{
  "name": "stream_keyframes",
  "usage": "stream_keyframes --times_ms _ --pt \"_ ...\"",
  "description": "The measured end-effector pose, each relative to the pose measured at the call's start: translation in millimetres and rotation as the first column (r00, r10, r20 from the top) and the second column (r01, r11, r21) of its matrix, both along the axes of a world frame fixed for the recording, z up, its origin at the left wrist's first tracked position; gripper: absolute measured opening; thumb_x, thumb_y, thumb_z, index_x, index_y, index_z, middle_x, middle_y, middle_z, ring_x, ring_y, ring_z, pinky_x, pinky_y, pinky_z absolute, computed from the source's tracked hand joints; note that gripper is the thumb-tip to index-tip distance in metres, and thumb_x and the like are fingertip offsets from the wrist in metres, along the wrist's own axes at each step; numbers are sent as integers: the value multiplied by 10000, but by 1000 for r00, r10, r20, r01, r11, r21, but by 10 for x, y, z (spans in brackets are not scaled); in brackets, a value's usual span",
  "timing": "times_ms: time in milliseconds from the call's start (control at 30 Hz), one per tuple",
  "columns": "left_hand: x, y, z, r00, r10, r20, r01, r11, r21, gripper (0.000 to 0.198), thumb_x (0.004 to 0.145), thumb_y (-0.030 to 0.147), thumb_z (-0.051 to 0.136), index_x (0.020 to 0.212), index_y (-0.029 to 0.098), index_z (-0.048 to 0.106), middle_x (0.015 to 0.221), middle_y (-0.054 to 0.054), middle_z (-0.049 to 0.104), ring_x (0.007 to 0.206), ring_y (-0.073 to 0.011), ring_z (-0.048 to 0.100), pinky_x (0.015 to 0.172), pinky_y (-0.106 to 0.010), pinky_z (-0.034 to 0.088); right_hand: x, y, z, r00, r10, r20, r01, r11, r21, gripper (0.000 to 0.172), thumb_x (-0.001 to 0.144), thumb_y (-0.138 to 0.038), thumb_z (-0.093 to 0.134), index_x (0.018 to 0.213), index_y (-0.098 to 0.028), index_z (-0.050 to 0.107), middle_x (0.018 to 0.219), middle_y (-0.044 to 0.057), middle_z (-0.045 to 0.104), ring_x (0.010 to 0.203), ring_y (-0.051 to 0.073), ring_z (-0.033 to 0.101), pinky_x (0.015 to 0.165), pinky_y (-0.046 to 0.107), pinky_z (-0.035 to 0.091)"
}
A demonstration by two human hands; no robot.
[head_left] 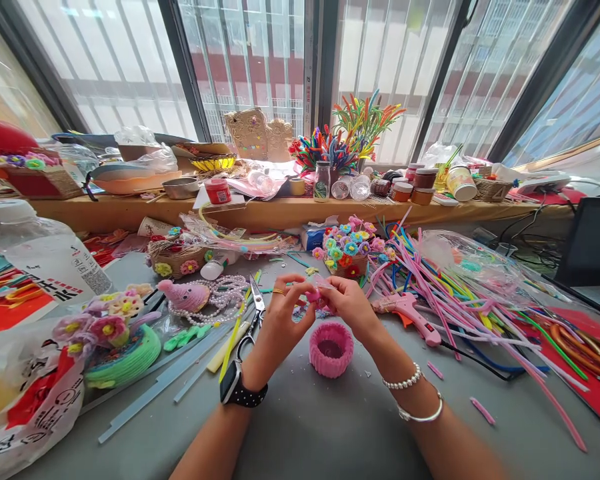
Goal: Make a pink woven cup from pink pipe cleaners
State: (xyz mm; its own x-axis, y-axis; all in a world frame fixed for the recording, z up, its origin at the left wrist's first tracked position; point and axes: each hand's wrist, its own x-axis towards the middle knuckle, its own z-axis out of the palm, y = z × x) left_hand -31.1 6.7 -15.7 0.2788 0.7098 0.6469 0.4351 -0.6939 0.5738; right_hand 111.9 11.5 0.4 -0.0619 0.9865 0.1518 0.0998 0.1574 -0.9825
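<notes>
Both my hands meet over the middle of the table, pinching a small pink fuzzy piece point(318, 291) that looks like bent pipe cleaner. My left hand point(286, 307), with a black watch at the wrist, grips it from the left. On its other side my right hand point(349, 304) holds it between thumb and fingers. The fingers partly cover the piece, so its full shape is hidden. Just below stands a round pink pipe-cleaner basket point(331, 351), its hollow facing up. Scissors point(254, 313) lie left of my left hand, and a pink glue gun point(411, 316) lies to the right.
Clear glue sticks point(155, 387), a pink crocheted piece point(184, 295) and pearl strings point(233, 293) lie left. Loose pink pipe cleaners point(460, 293) spread right, by the glue gun's black cord point(480, 365). A flower basket point(349, 248) stands behind my hands; a bottle point(45, 250) stands far left.
</notes>
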Motion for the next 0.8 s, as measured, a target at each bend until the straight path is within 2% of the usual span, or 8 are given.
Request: stream_keyframes --times_ms 233,400,433,500,600,800 --pt "31 -5 6 995 -9 104 14 999 -51 224 700 42 499 859 199 511 1024 -43 408 867 -126 515 696 -267 533 -45 -27 14 1000 -14 0 14 1000 8 219 695 -346 525 574 -164 516 498 -41 451 456 72 335 417 201 244" --pt "41 -34 63 959 -61 275 115 976 -185 84 739 119 504 778 188 476 961 -39 445 859 -132 523 680 -248 514 -45 -19 6 993 0 -116 -5 999 -43 278 701 -410 532 570 -173 467 466 -63 392 431 65 308 413 202 227" --pt "48 -38 66 942 -77 326 157 962 -226 83 747 149 516 797 192 466 965 -37 451 863 -133 530 687 -251 512 -47 -20 10 991 12 -135 -19 998 -52 292 699 -425 534 569 -175 456 462 -65 392 425 63 305 411 203 224" --pt "65 -39 58 897 -83 433 233 923 -307 211 735 207 569 894 212 432 993 -31 457 853 -130 551 697 -260 509 -55 -30 26 986 42 -159 -53 997 -64 304 696 -444 535 578 -176 452 460 -65 401 420 61 309 411 203 226" --pt "81 -25 36 834 -15 552 284 869 -406 428 681 269 654 997 232 368 957 -9 486 782 -119 579 678 -265 505 -71 -52 55 985 68 -157 -78 995 -61 293 694 -449 536 614 -173 474 458 -70 394 422 63 319 417 203 241" --pt "62 -14 79 811 68 581 334 761 -556 364 635 310 693 896 172 480 813 -2 583 730 -122 577 639 -235 472 -51 -47 50 992 123 -40 -125 991 -46 306 701 -459 532 625 -168 473 482 -57 422 431 63 321 418 205 240"
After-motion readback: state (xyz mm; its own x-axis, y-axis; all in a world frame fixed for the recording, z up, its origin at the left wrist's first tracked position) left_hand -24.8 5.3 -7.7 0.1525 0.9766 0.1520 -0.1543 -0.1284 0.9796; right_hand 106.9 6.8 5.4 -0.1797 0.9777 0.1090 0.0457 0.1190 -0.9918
